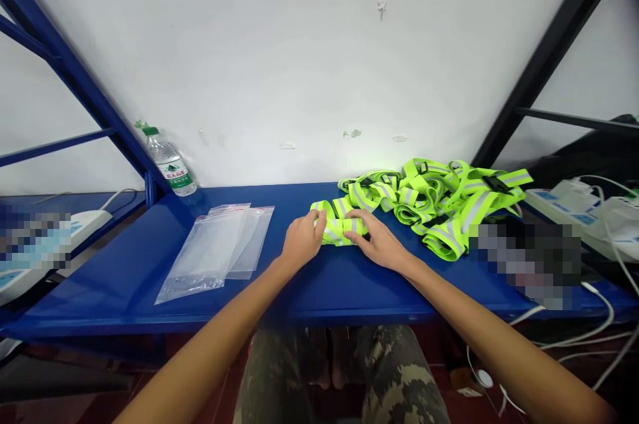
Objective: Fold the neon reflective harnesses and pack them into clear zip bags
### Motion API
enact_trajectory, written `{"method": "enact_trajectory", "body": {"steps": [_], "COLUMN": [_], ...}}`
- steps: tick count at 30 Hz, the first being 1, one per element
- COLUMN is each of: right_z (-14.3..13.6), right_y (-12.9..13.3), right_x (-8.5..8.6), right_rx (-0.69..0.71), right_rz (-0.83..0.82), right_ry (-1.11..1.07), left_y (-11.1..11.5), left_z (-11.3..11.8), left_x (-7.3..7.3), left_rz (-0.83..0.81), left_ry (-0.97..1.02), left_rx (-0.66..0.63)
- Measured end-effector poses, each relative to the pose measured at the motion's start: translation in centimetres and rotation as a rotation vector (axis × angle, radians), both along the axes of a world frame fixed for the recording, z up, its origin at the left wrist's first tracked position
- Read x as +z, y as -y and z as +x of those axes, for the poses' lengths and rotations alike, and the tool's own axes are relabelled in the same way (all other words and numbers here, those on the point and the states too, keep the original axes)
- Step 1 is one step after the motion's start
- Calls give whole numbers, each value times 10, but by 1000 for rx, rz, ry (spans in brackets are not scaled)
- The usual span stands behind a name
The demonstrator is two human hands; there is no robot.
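Observation:
A neon yellow-green strap bundle with grey reflective stripes (338,231) rests on the blue table (319,291), folded or rolled up. My left hand (303,237) grips its left end, the thumb on the near side. At the right end, the fingers and thumb of my right hand (377,239) close round the same bundle. Behind and to the right lies a tangled heap of similar straps (434,201) with black buckles. Clear zip bags (214,244) with red edges lie flat to the left of my left hand.
A water bottle with a green cap (172,161) stands at the back left by the blue frame. White power strips (574,211) and cables (606,307) are at the right, beside a blurred dark object (534,257). Another power strip (90,223) is far left.

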State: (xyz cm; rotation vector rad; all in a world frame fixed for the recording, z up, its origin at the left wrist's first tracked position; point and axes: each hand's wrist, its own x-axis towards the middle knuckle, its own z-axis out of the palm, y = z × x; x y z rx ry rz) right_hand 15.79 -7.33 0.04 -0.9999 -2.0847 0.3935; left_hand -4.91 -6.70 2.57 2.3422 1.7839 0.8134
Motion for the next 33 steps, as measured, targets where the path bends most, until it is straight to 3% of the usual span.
{"method": "enact_trajectory", "body": {"steps": [12,22,28,33], "right_z": [-2,1,5,7], "right_y": [-1,1,0,0], "right_x": [2,-2,2,2], "right_rx": [-101,84,113,123], "right_rz": [95,91,83,23], "right_ry": [107,244,280,254], "left_y": [-15,-26,-5,22], "left_z": [3,-4,1,1], "left_x": [-2,-15,-9,-11], "left_rz": [-31,25,84,212], "left_ry": [46,51,65,-176], "left_rx": [74,91,95,-140]}}
